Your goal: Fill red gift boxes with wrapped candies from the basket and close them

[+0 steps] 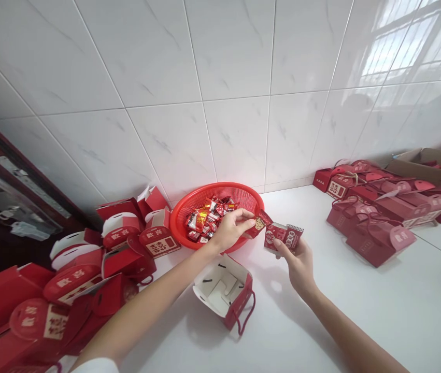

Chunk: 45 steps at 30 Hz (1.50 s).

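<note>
Between thumb and fingers, my left hand (231,228) pinches a red candy packet (259,224) with a gold figure on it. My right hand (298,264) grips a red candy packet with white lettering (284,239); the two packets meet or overlap at their edges. Just below the hands stands a small red gift box (239,303), its top open, its white inside showing and a red cord handle hanging at its side. Behind my left hand is a red plastic basket (189,202) holding many wrapped candies (207,217).
Red gift boxes, several with lids open, crowd the left (76,280). More closed red boxes (379,233) stand at the right beside a brown cardboard carton (418,166). A tiled wall (236,129) bounds the white table (360,300) at the back.
</note>
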Each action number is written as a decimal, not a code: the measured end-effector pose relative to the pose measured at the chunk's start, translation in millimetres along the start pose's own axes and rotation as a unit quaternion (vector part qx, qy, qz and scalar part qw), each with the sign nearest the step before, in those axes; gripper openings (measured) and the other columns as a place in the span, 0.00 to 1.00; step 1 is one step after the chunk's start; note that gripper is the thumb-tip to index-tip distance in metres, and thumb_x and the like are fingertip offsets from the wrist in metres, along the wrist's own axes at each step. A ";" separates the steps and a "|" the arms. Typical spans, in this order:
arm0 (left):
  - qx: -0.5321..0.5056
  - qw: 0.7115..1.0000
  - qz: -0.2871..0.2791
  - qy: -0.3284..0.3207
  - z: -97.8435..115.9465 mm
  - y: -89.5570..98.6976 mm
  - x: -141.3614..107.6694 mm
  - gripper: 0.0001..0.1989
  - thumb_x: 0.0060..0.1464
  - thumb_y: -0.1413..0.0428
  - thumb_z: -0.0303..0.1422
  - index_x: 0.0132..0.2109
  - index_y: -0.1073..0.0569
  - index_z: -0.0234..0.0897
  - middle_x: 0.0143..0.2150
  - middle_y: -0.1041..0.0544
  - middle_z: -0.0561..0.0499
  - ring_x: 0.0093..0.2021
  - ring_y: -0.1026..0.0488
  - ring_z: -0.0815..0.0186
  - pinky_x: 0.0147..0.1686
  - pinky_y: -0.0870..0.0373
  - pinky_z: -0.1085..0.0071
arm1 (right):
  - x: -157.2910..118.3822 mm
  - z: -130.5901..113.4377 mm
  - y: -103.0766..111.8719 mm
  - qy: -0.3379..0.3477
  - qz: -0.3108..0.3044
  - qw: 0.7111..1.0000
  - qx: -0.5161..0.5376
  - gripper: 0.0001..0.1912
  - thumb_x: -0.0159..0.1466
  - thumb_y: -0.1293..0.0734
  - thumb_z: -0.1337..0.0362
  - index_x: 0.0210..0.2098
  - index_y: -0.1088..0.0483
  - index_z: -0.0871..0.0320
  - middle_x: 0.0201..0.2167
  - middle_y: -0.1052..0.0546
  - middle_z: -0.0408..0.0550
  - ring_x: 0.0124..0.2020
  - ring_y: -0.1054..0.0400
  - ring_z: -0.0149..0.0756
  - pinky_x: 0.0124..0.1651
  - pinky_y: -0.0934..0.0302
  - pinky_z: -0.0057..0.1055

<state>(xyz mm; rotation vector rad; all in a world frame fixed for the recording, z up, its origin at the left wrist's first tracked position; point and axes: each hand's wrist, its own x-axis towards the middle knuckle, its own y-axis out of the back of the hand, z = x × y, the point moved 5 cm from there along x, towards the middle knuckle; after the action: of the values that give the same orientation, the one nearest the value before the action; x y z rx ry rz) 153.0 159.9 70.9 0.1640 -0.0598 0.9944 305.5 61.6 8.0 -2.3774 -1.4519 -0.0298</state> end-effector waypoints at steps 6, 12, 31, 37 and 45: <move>0.068 0.996 -0.050 -0.035 6.8 -10.6 2.6 0.06 0.54 0.44 0.29 0.35 0.22 0.35 0.32 0.21 0.49 0.32 0.24 0.65 0.33 0.25 0.70 | -3.1 -5.9 2.6 0.079 0.027 0.991 -0.101 0.15 0.56 0.23 0.52 0.36 0.25 0.55 0.29 0.23 0.46 0.28 0.34 0.38 0.32 0.38 0.35; 0.198 0.976 0.041 -0.084 19.9 -7.5 3.1 0.09 0.52 0.46 0.28 0.31 0.20 0.35 0.35 0.19 0.47 0.35 0.23 0.62 0.39 0.27 0.67 | -4.7 -8.5 3.7 0.154 0.026 0.974 -0.163 0.10 0.62 0.28 0.55 0.37 0.27 0.53 0.30 0.25 0.45 0.28 0.35 0.37 0.33 0.39 0.35; 0.090 0.992 -0.081 -0.025 7.4 -11.2 7.5 0.18 0.55 0.45 0.38 0.20 0.34 0.37 0.20 0.32 0.55 0.24 0.36 0.70 0.28 0.36 0.73 | 7.6 -6.5 8.2 0.058 0.017 0.995 -0.077 0.16 0.66 0.34 0.48 0.34 0.31 0.54 0.27 0.27 0.44 0.26 0.34 0.35 0.35 0.36 0.36; 0.080 0.993 -0.087 -0.022 1.0 -14.8 7.2 0.18 0.57 0.44 0.42 0.24 0.32 0.36 0.23 0.30 0.54 0.24 0.32 0.69 0.26 0.33 0.73 | 8.2 3.6 -8.2 -0.125 -0.078 0.981 0.127 0.23 0.54 0.24 0.45 0.32 0.27 0.58 0.25 0.25 0.45 0.22 0.34 0.32 0.25 0.40 0.31; 0.186 0.969 -0.156 -0.056 12.1 -18.2 -1.6 0.20 0.55 0.38 0.46 0.26 0.26 0.34 0.28 0.27 0.52 0.31 0.30 0.67 0.31 0.34 0.72 | 6.8 -0.9 -8.6 -0.149 -0.076 0.973 0.161 0.21 0.48 0.18 0.53 0.30 0.26 0.59 0.23 0.24 0.43 0.19 0.35 0.27 0.24 0.39 0.27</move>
<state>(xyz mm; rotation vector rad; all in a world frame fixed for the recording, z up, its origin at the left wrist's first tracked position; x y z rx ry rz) 167.7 146.8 80.6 0.5569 0.0500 0.6725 301.4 70.8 12.6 -2.0676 -1.6253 0.5069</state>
